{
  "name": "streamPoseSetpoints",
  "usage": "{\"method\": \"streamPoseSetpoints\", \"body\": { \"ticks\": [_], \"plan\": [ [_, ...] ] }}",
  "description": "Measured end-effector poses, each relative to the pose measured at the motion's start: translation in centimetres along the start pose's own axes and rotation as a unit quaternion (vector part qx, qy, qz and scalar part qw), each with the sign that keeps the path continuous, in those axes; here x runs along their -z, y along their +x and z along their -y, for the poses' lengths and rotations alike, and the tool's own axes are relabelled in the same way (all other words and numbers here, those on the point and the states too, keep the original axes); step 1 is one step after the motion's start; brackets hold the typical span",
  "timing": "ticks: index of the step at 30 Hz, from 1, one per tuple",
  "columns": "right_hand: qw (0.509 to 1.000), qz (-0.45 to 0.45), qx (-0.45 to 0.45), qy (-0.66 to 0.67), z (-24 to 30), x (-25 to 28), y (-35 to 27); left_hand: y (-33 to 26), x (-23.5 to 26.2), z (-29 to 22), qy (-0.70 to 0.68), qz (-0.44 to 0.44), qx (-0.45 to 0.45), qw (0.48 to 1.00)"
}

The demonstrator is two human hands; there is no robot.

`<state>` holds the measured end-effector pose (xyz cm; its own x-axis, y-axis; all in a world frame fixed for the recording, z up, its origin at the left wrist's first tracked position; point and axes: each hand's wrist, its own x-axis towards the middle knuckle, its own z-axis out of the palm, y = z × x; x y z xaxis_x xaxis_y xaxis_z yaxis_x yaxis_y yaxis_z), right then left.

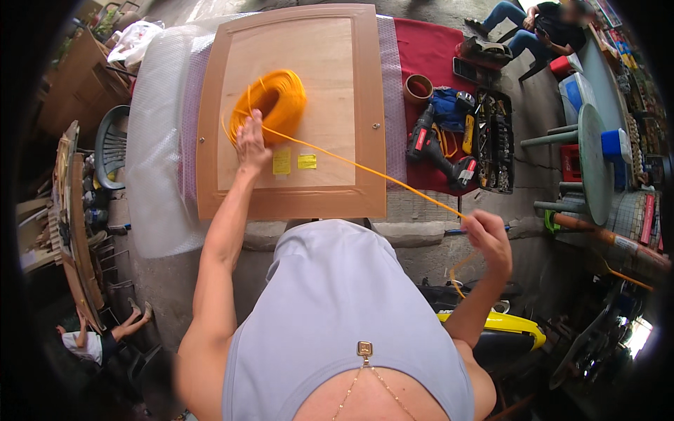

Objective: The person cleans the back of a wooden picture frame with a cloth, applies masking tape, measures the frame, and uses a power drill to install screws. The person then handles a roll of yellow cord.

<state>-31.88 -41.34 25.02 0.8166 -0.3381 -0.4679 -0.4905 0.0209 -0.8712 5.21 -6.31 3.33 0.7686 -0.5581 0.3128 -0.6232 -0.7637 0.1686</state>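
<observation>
A coil of orange cord [291, 95] stands tilted on a wooden panel [319, 52] with a brown frame. My left hand [251, 144] is at the coil's near side, fingers stretched out and slightly blurred. From beside that hand a length of the cord [365, 168] runs taut across the panel to the right. My right hand [488, 238] is closed around it beyond the panel's near right corner, with a loose end hanging below. Two yellow labels [281, 161] stick to the panel near my left wrist.
Bubble wrap [158, 140] lies under the panel. On a red cloth [428, 42] at right are a cordless drill [425, 133], a tape roll [418, 88] and a tool case [495, 140]. A green round table [595, 165] stands farther right. A seated person [551, 31] is at far right.
</observation>
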Motion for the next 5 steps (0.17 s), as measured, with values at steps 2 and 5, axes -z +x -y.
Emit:
{"method": "streamPoseSetpoints", "body": {
  "ticks": [2, 5],
  "plan": [
    [0.999, 0.028, 0.003, -0.033, 0.3, -1.3, 3.1, 2.2, 1.4, -0.3, -0.008, -0.053, 0.081, 0.995],
    [0.995, 0.055, -0.018, -0.087, -1.7, -0.5, 5.0, 2.2, 3.5, 2.0, -0.146, -0.043, 0.245, 0.957]
  ]
}}
